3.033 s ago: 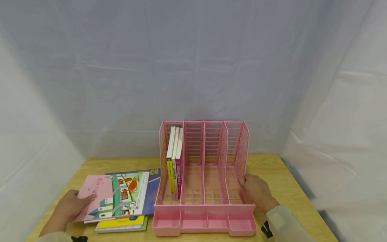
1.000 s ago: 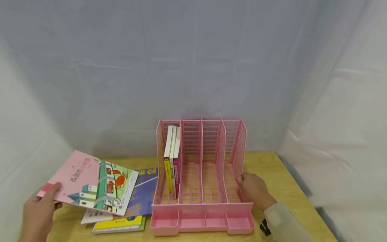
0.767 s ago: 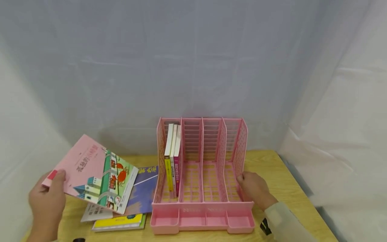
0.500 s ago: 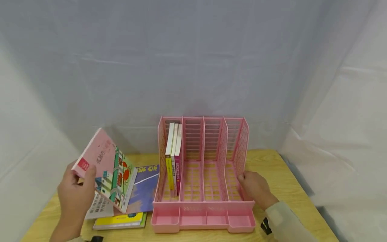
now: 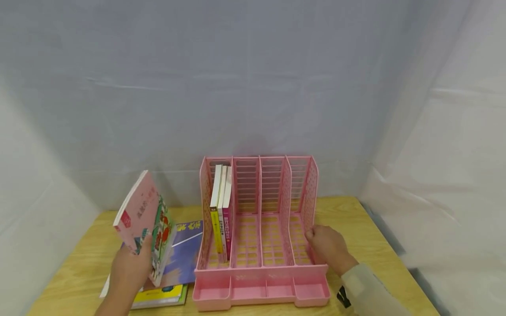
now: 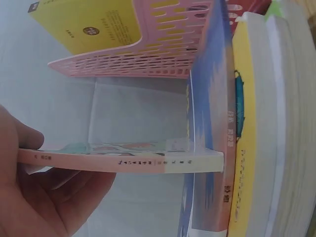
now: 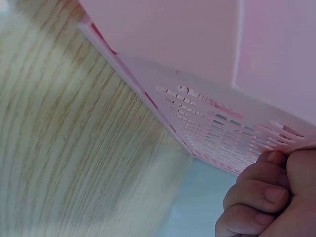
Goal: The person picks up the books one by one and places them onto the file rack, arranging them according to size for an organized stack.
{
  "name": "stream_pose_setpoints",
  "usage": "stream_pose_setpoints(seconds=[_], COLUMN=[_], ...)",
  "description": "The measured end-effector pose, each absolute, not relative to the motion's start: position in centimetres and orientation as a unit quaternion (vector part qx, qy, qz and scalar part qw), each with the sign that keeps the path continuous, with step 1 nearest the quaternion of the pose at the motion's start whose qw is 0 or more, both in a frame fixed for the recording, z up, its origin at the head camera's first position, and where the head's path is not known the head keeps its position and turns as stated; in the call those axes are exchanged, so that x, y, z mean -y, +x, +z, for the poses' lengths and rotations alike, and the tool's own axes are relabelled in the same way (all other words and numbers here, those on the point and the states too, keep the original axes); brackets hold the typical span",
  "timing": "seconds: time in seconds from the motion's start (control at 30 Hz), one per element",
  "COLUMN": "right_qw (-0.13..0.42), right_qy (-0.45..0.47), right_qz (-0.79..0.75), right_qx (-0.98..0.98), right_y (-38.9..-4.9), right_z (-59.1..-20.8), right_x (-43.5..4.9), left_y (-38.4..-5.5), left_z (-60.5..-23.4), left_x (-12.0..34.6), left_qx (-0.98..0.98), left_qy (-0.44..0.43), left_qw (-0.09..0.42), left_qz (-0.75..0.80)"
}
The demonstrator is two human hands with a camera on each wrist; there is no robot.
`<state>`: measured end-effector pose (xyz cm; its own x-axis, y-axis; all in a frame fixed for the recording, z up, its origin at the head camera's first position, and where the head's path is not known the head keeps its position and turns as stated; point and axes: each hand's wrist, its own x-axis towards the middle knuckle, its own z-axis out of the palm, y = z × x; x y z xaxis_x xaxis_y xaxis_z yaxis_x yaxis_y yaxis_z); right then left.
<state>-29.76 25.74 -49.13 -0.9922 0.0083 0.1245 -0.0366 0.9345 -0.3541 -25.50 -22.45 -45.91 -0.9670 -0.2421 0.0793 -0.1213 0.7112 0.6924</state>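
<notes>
My left hand [image 5: 128, 272] holds a thin pink picture book [image 5: 138, 206] above a pile of books left of the pink desk file rack [image 5: 258, 276]. It is tilted up nearly on edge. In the left wrist view the thumb and fingers pinch the spine end of the picture book [image 6: 138, 164], and its other end overlaps the pile. My right hand [image 5: 330, 248] grips the rack's right side wall near the front; in the right wrist view its fingers [image 7: 254, 195] curl at the slotted wall. Three slim books [image 5: 221, 219] stand upright in the rack's leftmost compartment.
A blue book [image 5: 186, 254] lies on the pile, close to the rack's left side, above a yellow-covered book [image 5: 158, 294]. Shallow trays [image 5: 213, 303] run along the rack's front. White sheeting [image 5: 253, 87] hangs behind and beside the wooden table [image 5: 352, 219].
My left hand has lifted the pink picture book off the pile, turned it from flat to nearly upright, and lately brought it rightward. The right hand keeps its grip on the rack.
</notes>
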Motion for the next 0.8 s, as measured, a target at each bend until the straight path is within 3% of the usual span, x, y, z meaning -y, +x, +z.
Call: stream_pose_setpoints(seconds=[0.3,0.6,0.8], right_qw=[0.064,0.074,0.073], right_qy=[0.008,0.017,0.025], right_qz=[0.164,0.151,0.147], right_qx=[0.984,0.986,0.986], right_y=[-29.7,-29.7,-29.6], right_z=[-49.0,-48.4,-48.6], right_x=[-25.6,-25.5,-25.4], left_y=[-25.3,-25.0,-24.7], left_z=[-45.8,-45.6,-45.7], left_x=[21.7,20.9,21.0], left_qx=[0.927,0.93,0.924], left_qy=[0.104,0.08,0.092], left_qw=[0.077,0.108,0.092], left_qz=[-0.351,-0.343,-0.359])
